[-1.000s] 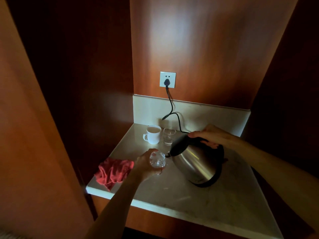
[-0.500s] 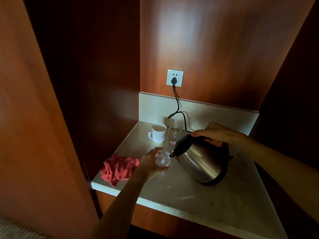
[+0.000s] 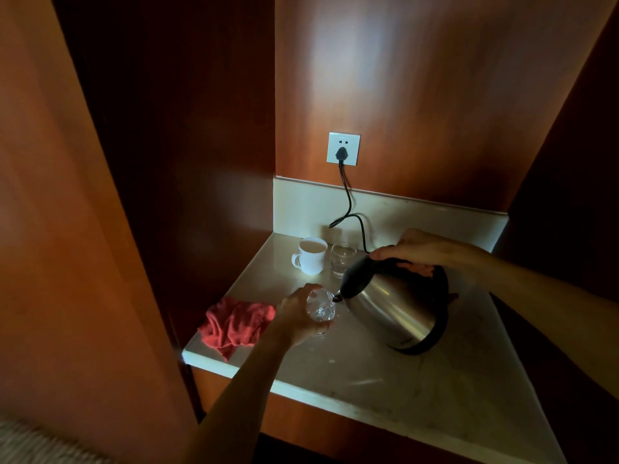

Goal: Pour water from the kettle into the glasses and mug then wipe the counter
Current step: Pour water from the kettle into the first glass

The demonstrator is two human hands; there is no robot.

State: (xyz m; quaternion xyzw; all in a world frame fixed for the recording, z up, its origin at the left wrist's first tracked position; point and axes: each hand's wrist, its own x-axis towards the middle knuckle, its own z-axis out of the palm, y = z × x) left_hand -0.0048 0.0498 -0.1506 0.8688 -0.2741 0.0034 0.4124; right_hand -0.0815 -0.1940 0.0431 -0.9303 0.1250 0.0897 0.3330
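Observation:
My right hand grips the black handle of a steel kettle, tilted left with its spout over a clear glass. My left hand is wrapped around that glass, holding it just above the pale counter. A white mug with liquid in it stands at the back, and a second clear glass stands right beside it. A crumpled red cloth lies at the counter's left front corner.
A black cord runs from a plug in the white wall socket down behind the kettle. Dark wooden walls close in the counter at the left, back and right. The counter's front edge is open toward me.
The kettle's spout has come closer over the glass in my left hand. The view has shifted slightly; mug, second glass and cloth have not moved.

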